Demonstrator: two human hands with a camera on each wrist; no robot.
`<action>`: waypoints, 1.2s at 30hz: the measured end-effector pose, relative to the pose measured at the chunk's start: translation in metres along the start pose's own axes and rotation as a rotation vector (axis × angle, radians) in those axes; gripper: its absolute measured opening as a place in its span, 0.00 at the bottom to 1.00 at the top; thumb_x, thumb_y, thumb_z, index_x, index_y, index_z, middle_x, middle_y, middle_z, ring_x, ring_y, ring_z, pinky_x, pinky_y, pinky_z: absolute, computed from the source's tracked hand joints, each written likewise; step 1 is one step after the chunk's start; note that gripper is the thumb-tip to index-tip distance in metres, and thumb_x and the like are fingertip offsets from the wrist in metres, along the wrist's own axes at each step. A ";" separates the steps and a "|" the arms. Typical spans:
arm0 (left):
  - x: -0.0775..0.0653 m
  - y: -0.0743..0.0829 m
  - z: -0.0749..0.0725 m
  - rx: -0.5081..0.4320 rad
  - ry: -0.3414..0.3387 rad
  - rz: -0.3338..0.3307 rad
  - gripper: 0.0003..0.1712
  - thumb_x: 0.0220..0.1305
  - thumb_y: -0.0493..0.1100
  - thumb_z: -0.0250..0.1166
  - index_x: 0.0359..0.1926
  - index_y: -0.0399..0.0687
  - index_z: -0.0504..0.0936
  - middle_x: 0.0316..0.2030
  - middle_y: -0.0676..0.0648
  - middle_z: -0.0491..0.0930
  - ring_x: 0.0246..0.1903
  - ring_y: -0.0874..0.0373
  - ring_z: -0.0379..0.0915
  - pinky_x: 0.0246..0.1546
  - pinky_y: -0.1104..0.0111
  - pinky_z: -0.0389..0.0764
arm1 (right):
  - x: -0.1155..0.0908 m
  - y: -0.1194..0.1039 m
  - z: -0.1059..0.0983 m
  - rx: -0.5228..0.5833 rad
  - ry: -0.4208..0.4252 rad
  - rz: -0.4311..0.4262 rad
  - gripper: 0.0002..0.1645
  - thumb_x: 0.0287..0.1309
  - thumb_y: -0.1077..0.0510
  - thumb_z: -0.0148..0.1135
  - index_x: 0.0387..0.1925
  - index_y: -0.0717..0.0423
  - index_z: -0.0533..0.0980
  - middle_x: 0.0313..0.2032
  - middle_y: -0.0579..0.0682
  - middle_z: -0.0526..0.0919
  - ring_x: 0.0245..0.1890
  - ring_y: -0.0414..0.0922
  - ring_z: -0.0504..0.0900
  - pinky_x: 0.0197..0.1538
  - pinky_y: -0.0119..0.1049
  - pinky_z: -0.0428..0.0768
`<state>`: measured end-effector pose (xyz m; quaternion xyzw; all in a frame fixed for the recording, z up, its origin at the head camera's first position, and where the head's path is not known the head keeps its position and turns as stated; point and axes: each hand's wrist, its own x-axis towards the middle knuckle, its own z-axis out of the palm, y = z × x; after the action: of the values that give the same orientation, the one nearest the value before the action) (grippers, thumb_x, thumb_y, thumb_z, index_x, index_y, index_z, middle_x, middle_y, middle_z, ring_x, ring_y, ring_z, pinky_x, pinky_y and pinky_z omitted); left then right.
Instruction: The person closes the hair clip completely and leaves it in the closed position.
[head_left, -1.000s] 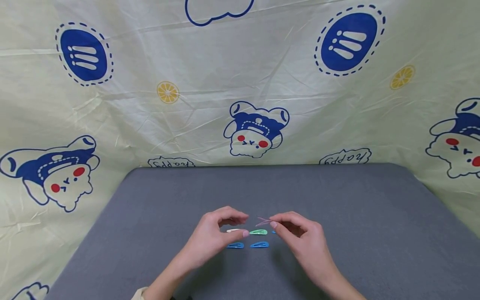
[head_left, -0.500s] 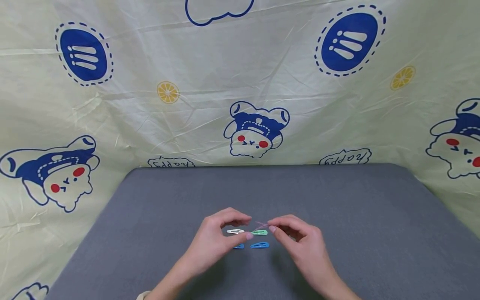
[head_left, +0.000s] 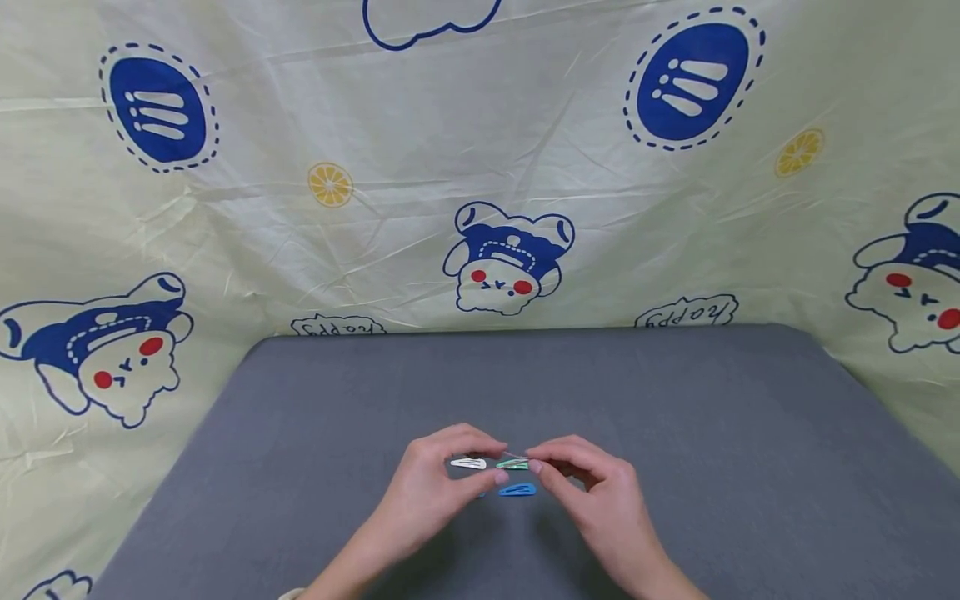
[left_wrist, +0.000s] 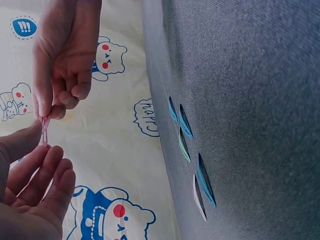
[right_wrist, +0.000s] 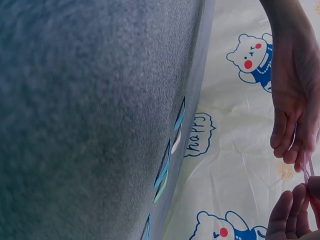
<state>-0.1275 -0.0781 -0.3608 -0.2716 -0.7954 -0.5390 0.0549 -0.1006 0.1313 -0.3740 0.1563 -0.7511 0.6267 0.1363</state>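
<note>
In the head view my right hand [head_left: 596, 500] pinches a thin pink snap hair clip [head_left: 516, 456] between thumb and fingertips, above the table. The clip's two arms are spread apart and point toward my left hand [head_left: 431, 487]. My left thumb and fingers are parted, with their tips right at the clip's free end. The left wrist view shows the pink clip [left_wrist: 45, 131] upright between the two hands. Below lie a white clip [head_left: 468, 463], a green clip [head_left: 513, 465] and a blue clip [head_left: 517, 490]. Another blue clip [head_left: 481, 496] is mostly hidden by my left thumb.
A third blue clip [left_wrist: 172, 108] shows in the left wrist view; my right hand hides it in the head view. The grey table [head_left: 337, 400] reaches back to a pale printed cloth [head_left: 405, 250].
My right hand has moved left and slightly down with the pink clip, bringing its spread end to the left fingertips. The left hand has shifted slightly right.
</note>
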 end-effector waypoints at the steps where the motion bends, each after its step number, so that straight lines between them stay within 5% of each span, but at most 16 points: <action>1: 0.000 0.000 0.000 0.001 0.005 -0.004 0.14 0.54 0.42 0.76 0.43 0.60 0.88 0.39 0.59 0.84 0.41 0.64 0.78 0.43 0.65 0.80 | -0.001 0.001 0.001 0.007 -0.001 -0.009 0.08 0.59 0.62 0.68 0.40 0.48 0.85 0.38 0.48 0.84 0.38 0.46 0.81 0.44 0.33 0.80; 17: -0.003 0.001 0.004 0.029 0.089 0.106 0.08 0.59 0.34 0.71 0.36 0.53 0.88 0.34 0.57 0.84 0.34 0.63 0.78 0.37 0.68 0.80 | -0.002 0.006 0.003 0.074 -0.011 -0.021 0.10 0.59 0.66 0.67 0.42 0.55 0.86 0.38 0.51 0.85 0.37 0.47 0.82 0.41 0.34 0.81; 29: -0.003 0.003 0.003 -0.043 0.061 0.089 0.07 0.62 0.37 0.69 0.35 0.57 0.87 0.33 0.58 0.83 0.34 0.61 0.77 0.39 0.65 0.78 | 0.004 0.005 -0.004 0.172 -0.083 0.053 0.08 0.58 0.66 0.68 0.41 0.61 0.84 0.37 0.58 0.85 0.33 0.48 0.82 0.38 0.37 0.82; 36: -0.003 0.001 0.003 -0.178 -0.006 0.072 0.04 0.65 0.37 0.67 0.36 0.53 0.85 0.32 0.54 0.81 0.34 0.57 0.76 0.39 0.66 0.77 | 0.008 0.009 -0.010 0.190 -0.197 0.022 0.06 0.59 0.67 0.66 0.40 0.61 0.83 0.34 0.58 0.84 0.30 0.46 0.81 0.35 0.37 0.82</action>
<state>-0.1241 -0.0766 -0.3625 -0.3053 -0.7341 -0.6046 0.0476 -0.1117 0.1426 -0.3773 0.2209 -0.7000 0.6780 0.0396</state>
